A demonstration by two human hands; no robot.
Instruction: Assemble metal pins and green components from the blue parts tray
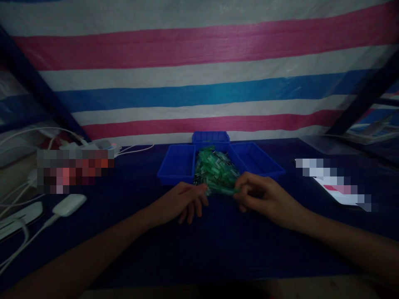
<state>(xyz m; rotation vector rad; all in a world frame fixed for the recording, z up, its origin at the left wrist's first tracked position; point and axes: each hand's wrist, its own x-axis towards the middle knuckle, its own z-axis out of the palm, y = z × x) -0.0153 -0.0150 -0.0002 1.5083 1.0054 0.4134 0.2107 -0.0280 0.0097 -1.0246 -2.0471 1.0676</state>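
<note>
A heap of small green plastic pieces (215,168) with thin dark and shiny bits among them lies mid-table, seemingly in a clear plastic bag. At its near left edge is my left hand (187,201), fingers loosely bent and apart; its thumb tip comes close to the clear edge. On the near right side, my right hand (262,195) has thumb and forefinger pinched at a small green plastic piece, mostly hidden by the fingers. The picture is dim, so fine detail is lost.
Blue trays flank the heap on the left (177,162) and right (257,160), with another blue tray (210,136) behind. A white charger case (69,205) and cables lie left. Rightward is a white card-like object (336,191), partly blurred. A striped sheet (199,95) hangs behind the table.
</note>
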